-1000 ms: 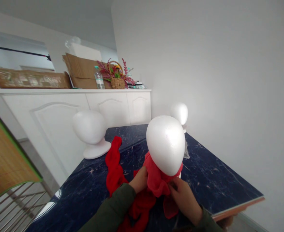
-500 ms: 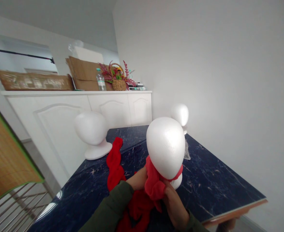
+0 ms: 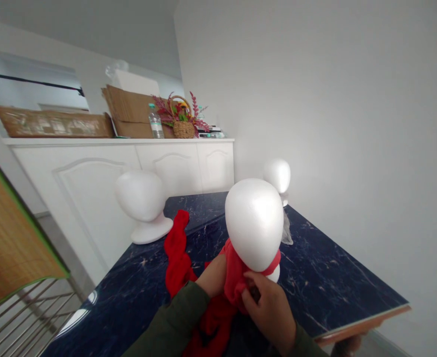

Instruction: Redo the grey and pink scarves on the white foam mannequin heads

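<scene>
**Red scarf at the neck of a foam head**

Closest in, the right hand (image 3: 268, 310) has its grip pinched shut on a bunched bit of the red scarf (image 3: 233, 277) just under the foam mannequin head (image 3: 254, 223). The left hand (image 3: 214, 275) is tucked in beside the neck, its grip closed on the same cloth from the other side.

Looks to me like a wrap-and-cinch at the neck, so I'd keep both ends taut and pull evenly, because foam this light could tip.

The head stands upright on the desk (image 3: 333, 282), long axis vertical, narrow end down. The loose scarf tail runs away across the desk toward a second foam head (image 3: 142, 198), with a third (image 3: 277, 175) at the far edge.
</scene>
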Motion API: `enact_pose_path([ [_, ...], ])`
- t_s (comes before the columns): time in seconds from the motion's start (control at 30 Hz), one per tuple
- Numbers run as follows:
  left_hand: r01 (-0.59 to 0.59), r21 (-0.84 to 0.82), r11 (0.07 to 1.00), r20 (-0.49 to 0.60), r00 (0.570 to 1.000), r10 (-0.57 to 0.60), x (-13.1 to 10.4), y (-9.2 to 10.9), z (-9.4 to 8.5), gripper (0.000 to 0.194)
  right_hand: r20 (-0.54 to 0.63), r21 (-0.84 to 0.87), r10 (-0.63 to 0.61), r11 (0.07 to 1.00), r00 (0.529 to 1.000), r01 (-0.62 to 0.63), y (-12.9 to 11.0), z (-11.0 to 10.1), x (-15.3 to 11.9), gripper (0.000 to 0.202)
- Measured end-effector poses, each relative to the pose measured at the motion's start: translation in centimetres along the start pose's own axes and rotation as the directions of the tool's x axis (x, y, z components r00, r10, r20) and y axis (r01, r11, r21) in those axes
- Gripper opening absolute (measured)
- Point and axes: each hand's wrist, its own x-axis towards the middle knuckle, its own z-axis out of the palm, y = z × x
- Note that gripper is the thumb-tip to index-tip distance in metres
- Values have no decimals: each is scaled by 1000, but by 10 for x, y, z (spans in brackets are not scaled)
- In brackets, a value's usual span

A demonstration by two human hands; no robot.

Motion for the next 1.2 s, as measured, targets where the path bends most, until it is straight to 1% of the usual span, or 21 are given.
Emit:
enact_pose_path([
  [0.03, -29, 58, 998, 9, 1000, 28, 0, -1, 0, 26, 53, 15, -67, 998, 996, 66, -1, -1, 1, 37],
  [0.1, -90, 203, 975, 49, 995, 81, -1, -3, -1, 29, 176, 29, -176, 984, 969, 173, -3, -2, 4, 50],
  [0.13, -76, 261, 962, 44, 997, 67, -1, -4, -2, 29, 226, 19, -198, 980, 954, 199, -3, -2, 7, 53],
  [0.2, -14, 376, 927, 47, 999, -5, -3, -9, -4, 27, 263, -23, -183, 980, 947, 196, -4, -3, 12, 54],
  [0.3, 59, 454, 889, 49, 995, -91, -5, -17, -9, 20, 256, -84, -119, 986, 959, 145, -2, -4, 17, 35],
  [0.37, 66, 399, 914, 21, 996, -81, -6, -22, -12, 18, 245, -120, -87, 986, 966, 119, 0, -5, 18, 26],
  [0.43, 75, 281, 957, -26, 997, -70, -6, -27, -13, 17, 252, -140, -80, 983, 964, 118, 3, -5, 18, 24],
  [0.47, 95, 191, 977, -54, 995, -86, -6, -30, -14, 15, 261, -139, -82, 983, 962, 121, 6, -5, 17, 23],
  [0.53, 178, -87, 980, -105, 977, -186, -6, -36, -14, 14, 271, -122, -90, 984, 958, 127, 10, -6, 14, 21],
  [0.57, 226, -261, 939, -122, 957, -265, -6, -39, -15, 16, 265, -109, -94, 986, 960, 127, 13, -7, 12, 21],
  [0.63, 268, -581, 768, -157, 889, -429, -6, -43, -19, 23, 228, -83, -93, 990, 969, 114, 16, -9, 9, 21],
  [0.7, 216, -775, 593, -210, 798, -565, -5, -46, -26, 27, 183, -63, -77, 994, 980, 90, 18, -10, 6, 22],
  [0.73, 176, -823, 539, -237, 757, -609, -4, -47, -29, 27, 167, -52, -69, 996, 984, 78, 19, -10, 4, 21],
  [0.8, 125, -857, 500, -277, 706, -651, -3, -50, -33, 25, 139, -21, -59, 998, 989, 62, 19, -10, 1, 18],
  [0.87, 116, -850, 513, -310, 677, -667, -2, -54, -33, 23, 100, 15, -39, 999, 994, 38, 20, -7, -1, 14],
  [0.93, 114, -841, 529, -345, 640, -686, -2, -59, -29, 24, 46, 25, 14, 1000, 999, -15, 23, -4, -2, 16],
  [1.0, 112, -838, 534, -377, 589, -715, -2, -65, -24, 26, 7, -14, 90, 996, 996, -90, 27, -2, -1, 23],
  [1.07, 149, -810, 568, -415, 539, -733, -3, -70, -22, 27, 2, -96, 160, 983, 987, -159, 34, -2, 1, 31],
  [1.1, 192, -777, 599, -432, 530, -730, -3, -71, -21, 28, 0, -149, 185, 972, 983, -183, 37, -3, 2, 34],
  [1.13, 243, -735, 633, -440, 539, -718, -3, -71, -21, 30, -16, -201, 198, 960, 980, -197, 41, -4, 3, 35],
  [1.2, 327, -640, 695, -421, 608, -674, -4, -69, -19, 33, -94, -295, 191, 932, 977, -211, 51, -6, 5, 32],
])
